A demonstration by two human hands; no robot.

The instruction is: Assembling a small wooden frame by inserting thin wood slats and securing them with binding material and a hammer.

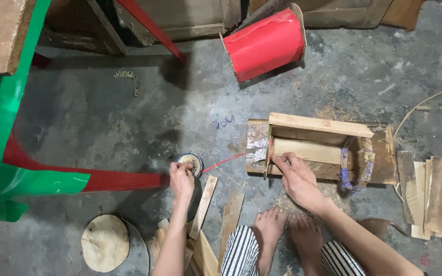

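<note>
Far left: green and red plastic sheet (37, 180) stretched low across the concrete floor (103, 117), red band running right toward the hands. Below it, a round wooden disc (105, 242) lying flat. Left hand (181, 180) closed around a small round tin (192, 163), fingers curled over its near edge, tin resting on the floor. From the tin, a thin red strip (224, 162) pulled taut, slanting up and right to the wooden frame (318, 148). Loose wood slats (204, 204) lying just below the strip, fanned out near the knees. Right hand (295, 176) pinched shut on the far end of the strip, thumb and forefinger together at the frame's left upright, close to what looks like a thin blade set on edge; exact contact too small to tell. Frame sitting flat on the floor, bound at its right end with blue cord (353, 166). Bare feet (287, 225) planted just beneath the frame. Above, a large red roll (266, 43) lying on its side, well apart from the hands. Far right: a stack of cut boards (433, 197). Judgement on progress: strip drawn out and held at the frame, work mid-way; only one strip in hand, roll looking nearly full, much material apparently left.
</note>
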